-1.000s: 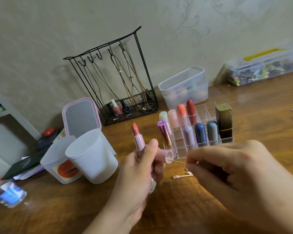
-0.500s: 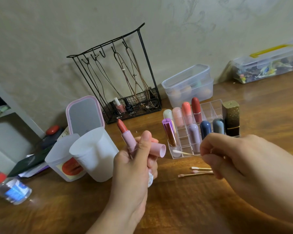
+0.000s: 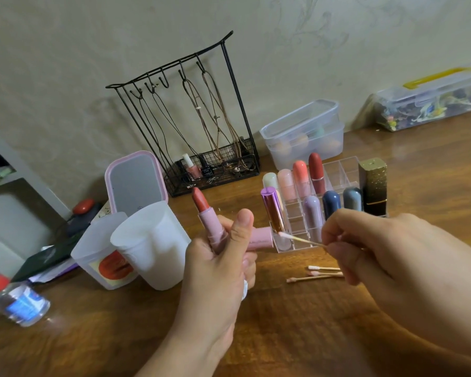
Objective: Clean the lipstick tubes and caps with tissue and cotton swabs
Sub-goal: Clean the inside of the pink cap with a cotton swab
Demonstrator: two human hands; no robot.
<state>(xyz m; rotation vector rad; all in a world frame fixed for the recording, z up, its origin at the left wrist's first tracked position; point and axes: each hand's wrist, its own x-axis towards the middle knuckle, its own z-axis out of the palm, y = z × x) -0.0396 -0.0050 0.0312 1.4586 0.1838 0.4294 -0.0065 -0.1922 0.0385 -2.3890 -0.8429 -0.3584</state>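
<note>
Head view: left hand point(image 3: 215, 257) grips an uncapped pink lipstick point(image 3: 208, 217) and its cap point(image 3: 260, 238) together; right hand point(image 3: 378, 248) pinches a cotton swab point(image 3: 301, 238), tip just at the cap's mouth, near the clear organizer point(image 3: 337, 170).

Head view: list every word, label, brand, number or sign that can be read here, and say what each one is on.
None can be read.
Dark nail polish bottle in the wire rack: pale label, too small.
Pink cap in the left hand: faint line of print, blurred.
Plastic bottle: blue label, blurred.
Cup: red-orange sticker, no words legible.
</note>
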